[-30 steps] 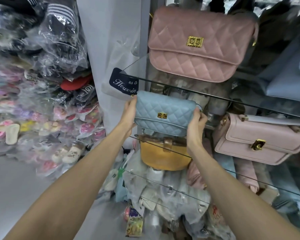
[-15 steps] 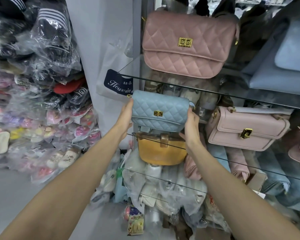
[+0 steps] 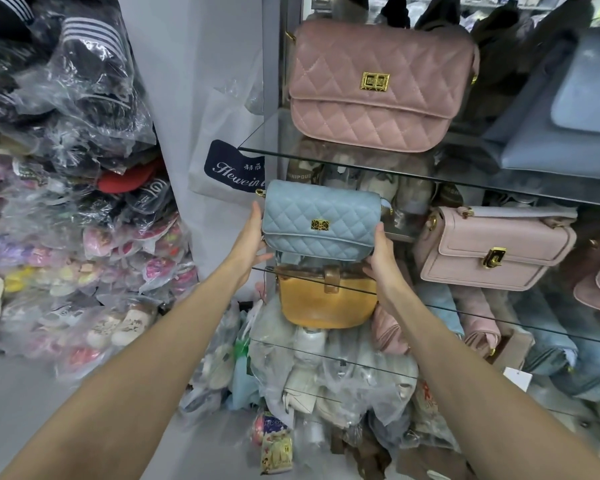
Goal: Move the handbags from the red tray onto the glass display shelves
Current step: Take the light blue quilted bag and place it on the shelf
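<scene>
Clasping blue handbag (image 3: 321, 220): left hand (image 3: 249, 242), right hand (image 3: 378, 263); seemingly over glass shelf (image 3: 413, 296).

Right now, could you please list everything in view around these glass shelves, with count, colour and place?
blue quilted handbag: one, light blue, held at the middle shelf's left end
pink quilted handbag: one, dusty pink, top shelf
smooth flap handbag: one, pale pink, middle shelf, right side
bucket bag: one, mustard, below the blue one
glass shelves: several, clear, stacked
bagged slippers: many, mixed colours, piled at left
left hand: holds the blue bag's left end
right hand: holds its right end
</scene>
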The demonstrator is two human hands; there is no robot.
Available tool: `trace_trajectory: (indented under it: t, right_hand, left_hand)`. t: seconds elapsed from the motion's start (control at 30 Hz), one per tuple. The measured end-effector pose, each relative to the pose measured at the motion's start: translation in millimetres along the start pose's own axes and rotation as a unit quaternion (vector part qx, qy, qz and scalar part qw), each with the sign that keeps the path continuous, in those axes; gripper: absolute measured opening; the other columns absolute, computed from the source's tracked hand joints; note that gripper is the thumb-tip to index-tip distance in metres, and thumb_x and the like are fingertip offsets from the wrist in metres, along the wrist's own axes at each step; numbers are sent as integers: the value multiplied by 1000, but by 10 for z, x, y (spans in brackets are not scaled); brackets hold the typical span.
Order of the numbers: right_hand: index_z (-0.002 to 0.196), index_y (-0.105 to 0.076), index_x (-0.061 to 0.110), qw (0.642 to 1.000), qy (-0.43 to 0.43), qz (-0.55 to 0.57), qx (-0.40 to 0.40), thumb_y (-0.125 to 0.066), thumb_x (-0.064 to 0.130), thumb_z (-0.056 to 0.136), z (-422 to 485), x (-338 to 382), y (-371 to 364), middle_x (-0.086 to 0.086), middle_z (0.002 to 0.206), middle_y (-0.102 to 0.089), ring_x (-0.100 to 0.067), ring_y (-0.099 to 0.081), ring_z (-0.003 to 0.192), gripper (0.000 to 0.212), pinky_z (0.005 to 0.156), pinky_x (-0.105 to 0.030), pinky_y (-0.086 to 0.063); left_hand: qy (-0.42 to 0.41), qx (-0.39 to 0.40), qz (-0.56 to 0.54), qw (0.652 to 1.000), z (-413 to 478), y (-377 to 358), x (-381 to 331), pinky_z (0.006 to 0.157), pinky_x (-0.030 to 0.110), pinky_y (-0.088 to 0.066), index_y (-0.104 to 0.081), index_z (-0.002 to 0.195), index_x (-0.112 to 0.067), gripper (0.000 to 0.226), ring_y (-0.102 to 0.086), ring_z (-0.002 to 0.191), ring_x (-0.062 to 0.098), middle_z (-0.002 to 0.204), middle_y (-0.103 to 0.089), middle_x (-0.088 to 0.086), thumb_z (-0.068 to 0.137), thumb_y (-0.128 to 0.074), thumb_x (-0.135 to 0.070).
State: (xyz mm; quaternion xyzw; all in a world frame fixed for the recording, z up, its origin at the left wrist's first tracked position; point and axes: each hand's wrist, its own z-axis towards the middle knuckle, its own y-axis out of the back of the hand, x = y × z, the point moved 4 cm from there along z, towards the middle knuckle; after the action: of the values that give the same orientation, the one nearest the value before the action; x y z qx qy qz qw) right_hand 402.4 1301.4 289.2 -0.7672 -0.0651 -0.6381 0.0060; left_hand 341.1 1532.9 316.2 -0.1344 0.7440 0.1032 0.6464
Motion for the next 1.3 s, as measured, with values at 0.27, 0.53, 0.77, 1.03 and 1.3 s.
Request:
trace_trajectory:
  t: [0.27, 0.53, 0.77, 1.03, 1.3]
  right_hand:
    - [140, -44, 33, 1000, 9, 17, -22, -34, 98, 64, -54, -73, 21, 8, 129, -63, -20, -63, 118, 100, 110, -50, -45]
    - [131, -42, 31, 999, 25, 31, -19, -41, 89, 72, -153, -80, 45, 9, 129, -61, -20, -64, 116, 83, 108, -47, -48]
    - [137, -43, 30, 999, 29, 29, -16, -40, 85, 82, -144, -100, 82, 12, 127, -63, -18, -63, 119, 78, 112, -45, -45]
    - [135, -54, 36, 1000, 17, 16, -19, -43, 105, 56, 9, -205, 118, 12, 129, -66, -16, -64, 118, 105, 111, -48, -45]
    - [121, -45, 39, 999, 43, 9, -30, -43, 85, 69, -105, -121, 81, 6, 133, -59, -20, -59, 122, 69, 112, -47, -44]
  left_hand:
    - [15, 9, -5, 1000, -77, 59, -45, 79, 30, -50, -53, 118, -43, 52, -63, 104, 9, 113, -65, -12, 98, -14, -71]
    - [-1, 14, 8, 1000, -156, 104, 34, 77, 27, -52, -41, 147, -35, 63, -61, 101, 6, 121, -62, -11, 99, -16, -68]
    - [2, 17, 17, 1000, -200, 106, 50, 80, 31, -53, -40, 145, -39, 60, -58, 109, 9, 123, -59, -13, 99, -16, -69]
    - [13, 9, 24, 1000, -165, 124, 45, 79, 31, -55, -42, 149, -35, 64, -58, 115, 16, 125, -59, -6, 99, -18, -69]
    - [23, 2, 14, 1000, -145, 145, 70, 75, 30, -56, -44, 145, -35, 61, -58, 116, 18, 114, -62, -10, 99, -20, -68]
